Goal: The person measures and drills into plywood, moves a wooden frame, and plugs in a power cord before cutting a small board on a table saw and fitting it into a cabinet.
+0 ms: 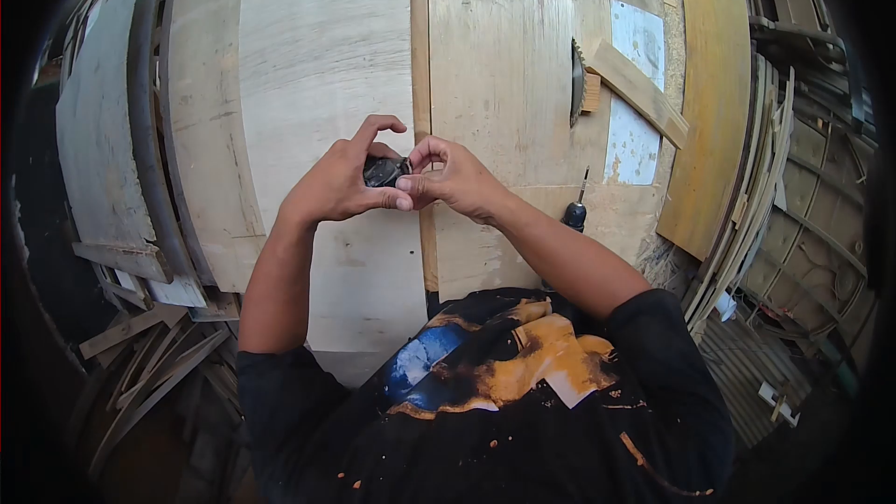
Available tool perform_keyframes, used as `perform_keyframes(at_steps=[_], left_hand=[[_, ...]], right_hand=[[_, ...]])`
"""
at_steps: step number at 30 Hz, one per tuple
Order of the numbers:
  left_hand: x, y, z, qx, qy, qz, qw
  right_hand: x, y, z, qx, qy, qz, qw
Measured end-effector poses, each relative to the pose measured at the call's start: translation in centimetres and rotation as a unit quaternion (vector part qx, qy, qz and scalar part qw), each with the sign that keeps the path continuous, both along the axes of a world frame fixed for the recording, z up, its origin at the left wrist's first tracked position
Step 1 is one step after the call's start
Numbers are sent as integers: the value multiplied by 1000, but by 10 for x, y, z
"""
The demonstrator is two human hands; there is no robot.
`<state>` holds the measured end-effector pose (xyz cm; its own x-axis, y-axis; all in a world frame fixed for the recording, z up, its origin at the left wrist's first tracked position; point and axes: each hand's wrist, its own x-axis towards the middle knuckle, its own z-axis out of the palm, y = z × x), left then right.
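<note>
A compact black case [381,172], which looks like a tape measure, is held above the plywood bench. My left hand [347,177] grips it from the left, thumb along its lower side and index finger raised and bent above it. Fingertips of my right hand [443,179] pinch at the right end of the case; what exactly they hold there is hidden. Beneath both hands runs a narrow wooden strip [422,56] between pale plywood sheets [322,47].
A circular saw blade [577,82] stands on edge by a wood block [591,93] and a slanted board [639,93]. A drill [575,215] with a bit lies near my right forearm. Yellowish plank [709,103] at right; scrap wood [154,364] lower left.
</note>
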<state>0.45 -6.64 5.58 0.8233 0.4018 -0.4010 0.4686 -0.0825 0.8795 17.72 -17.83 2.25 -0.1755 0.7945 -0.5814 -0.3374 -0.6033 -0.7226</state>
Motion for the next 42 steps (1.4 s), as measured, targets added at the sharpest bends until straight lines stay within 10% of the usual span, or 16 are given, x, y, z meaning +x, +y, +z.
perform_keyframes(at_steps=[11,42], left_hand=[[-118,77,-34,267,245,139,922],[-49,71,-62,352,289,144,879]], right_hand=[[133,-27,-62,-31,83,-496,864],[109,-26,-87,-117,-90,-522,840]])
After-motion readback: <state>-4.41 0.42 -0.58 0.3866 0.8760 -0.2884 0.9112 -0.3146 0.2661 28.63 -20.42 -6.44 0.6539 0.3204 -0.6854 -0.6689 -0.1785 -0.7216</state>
